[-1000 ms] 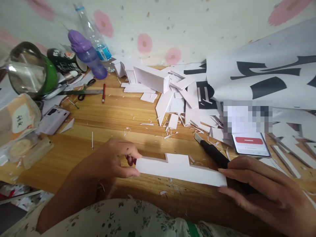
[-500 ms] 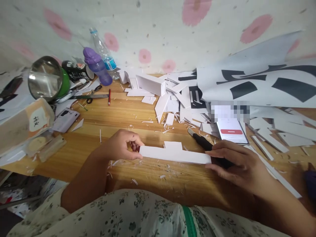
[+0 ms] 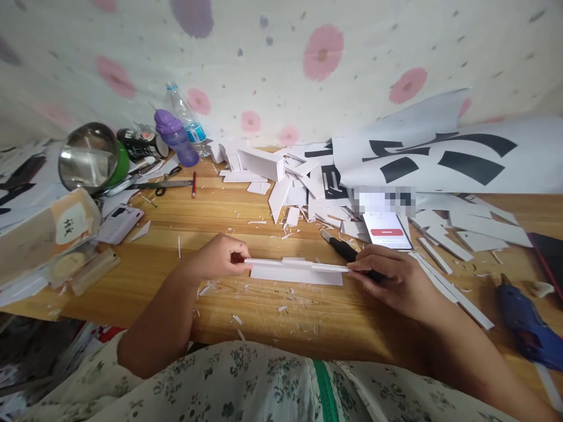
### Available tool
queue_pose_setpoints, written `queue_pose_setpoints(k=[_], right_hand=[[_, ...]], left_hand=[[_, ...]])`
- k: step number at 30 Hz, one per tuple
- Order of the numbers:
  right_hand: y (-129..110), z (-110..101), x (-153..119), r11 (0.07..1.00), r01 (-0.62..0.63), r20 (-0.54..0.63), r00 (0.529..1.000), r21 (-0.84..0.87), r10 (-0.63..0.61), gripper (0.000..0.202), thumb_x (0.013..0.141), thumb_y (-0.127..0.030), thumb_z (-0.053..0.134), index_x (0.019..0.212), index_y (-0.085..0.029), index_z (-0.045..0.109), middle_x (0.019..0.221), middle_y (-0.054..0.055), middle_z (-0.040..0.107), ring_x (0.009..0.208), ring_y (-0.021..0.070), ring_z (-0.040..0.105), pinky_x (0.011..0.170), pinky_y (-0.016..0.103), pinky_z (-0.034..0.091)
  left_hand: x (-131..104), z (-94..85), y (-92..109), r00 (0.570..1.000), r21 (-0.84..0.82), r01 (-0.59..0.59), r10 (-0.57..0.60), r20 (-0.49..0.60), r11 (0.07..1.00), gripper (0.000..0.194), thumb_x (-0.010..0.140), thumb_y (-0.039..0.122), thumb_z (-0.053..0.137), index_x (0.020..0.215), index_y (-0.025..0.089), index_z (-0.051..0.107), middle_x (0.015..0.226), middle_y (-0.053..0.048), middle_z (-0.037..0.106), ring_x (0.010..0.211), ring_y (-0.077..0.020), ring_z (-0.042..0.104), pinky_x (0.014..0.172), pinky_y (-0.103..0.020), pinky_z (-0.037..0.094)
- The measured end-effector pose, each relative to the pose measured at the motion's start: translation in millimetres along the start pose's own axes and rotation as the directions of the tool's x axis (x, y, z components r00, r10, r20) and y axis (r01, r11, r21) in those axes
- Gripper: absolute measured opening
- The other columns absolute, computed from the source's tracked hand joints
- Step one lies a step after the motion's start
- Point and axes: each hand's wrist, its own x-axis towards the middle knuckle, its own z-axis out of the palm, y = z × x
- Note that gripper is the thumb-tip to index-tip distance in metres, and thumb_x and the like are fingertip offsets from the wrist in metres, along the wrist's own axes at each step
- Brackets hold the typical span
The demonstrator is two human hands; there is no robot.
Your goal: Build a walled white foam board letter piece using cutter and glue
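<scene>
Between my two hands is a long white foam board piece [image 3: 295,274], its thin top edge turned up toward me and a broad flat face below. A short tab stands out at the middle of its far side. My left hand [image 3: 223,257] pinches the left end between thumb and fingers. The right end is pinched by my right hand [image 3: 389,276]. A black utility knife [image 3: 341,247] lies on the table just beyond, its handle partly hidden behind my right hand.
White board offcuts [image 3: 303,184] pile up at the back, beside a lit phone [image 3: 387,230]. A blue glue gun [image 3: 530,322] lies at the right. Scissors [image 3: 169,184], a red pencil [image 3: 194,185], a purple bottle [image 3: 178,140] and a green-rimmed pot [image 3: 90,158] are at the left.
The foam board piece has been tipped, so its thin edge now shows where a broad face did. Both hands keep their hold. The view has swung right, bringing in the glue gun.
</scene>
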Motion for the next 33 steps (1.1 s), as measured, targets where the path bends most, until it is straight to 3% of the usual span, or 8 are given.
queue_pose_setpoints(k=[9, 15, 22, 33], right_hand=[[-5.0, 1.3, 2.2, 0.999, 0.023, -0.03, 0.999, -0.028, -0.024, 0.008, 0.084, -0.013, 0.057, 0.085, -0.019, 0.063, 0.074, 0.003, 0.062, 0.063, 0.0117, 0.06, 0.054, 0.023, 0.048], [-1.8, 1.0, 0.1, 0.999, -0.026, 0.012, 1.0, 0.019, 0.026, 0.007, 0.086, -0.017, 0.056, 0.087, -0.019, 0.062, 0.076, 0.003, 0.063, 0.064, 0.012, 0.06, 0.055, 0.024, 0.048], [0.0, 1.0, -0.3, 0.998, -0.058, 0.046, 0.997, 0.013, 0.057, 0.009, 0.087, -0.014, 0.053, 0.089, -0.019, 0.06, 0.08, 0.004, 0.064, 0.071, 0.0129, 0.061, 0.061, 0.026, 0.05], [-2.5, 3.6, -2.1, 0.999, -0.016, 0.018, 1.0, -0.052, 0.017, 0.016, 0.088, -0.012, 0.053, 0.101, -0.02, 0.058, 0.087, 0.005, 0.064, 0.075, 0.0131, 0.062, 0.064, 0.025, 0.049]], left_hand=[[1.4, 2.3, -3.1, 1.0, 0.005, -0.013, 0.013, 0.028, 1.0, 0.012, 0.068, 0.025, 0.063, 0.066, 0.013, 0.062, 0.059, 0.002, 0.059, 0.054, -0.0083, 0.048, 0.05, -0.018, 0.035], [-2.0, 1.6, -2.7, 1.0, -0.16, 0.015, -0.017, -0.014, 0.987, 0.017, 0.071, 0.029, 0.066, 0.074, 0.013, 0.065, 0.065, -0.001, 0.064, 0.057, -0.0102, 0.054, 0.053, -0.02, 0.042], [-2.0, 2.0, 3.7, 0.998, -0.431, 0.044, -0.055, -0.015, 0.901, 0.019, 0.078, 0.031, 0.063, 0.079, 0.012, 0.061, 0.059, 0.0, 0.064, 0.049, -0.0087, 0.058, 0.047, -0.018, 0.046], [-0.2, 2.9, 7.6, 0.991, -0.553, 0.119, -0.133, 0.014, 0.825, 0.024, 0.074, 0.032, 0.07, 0.076, 0.011, 0.06, 0.052, 0.002, 0.062, 0.043, -0.0074, 0.057, 0.042, -0.016, 0.046]])
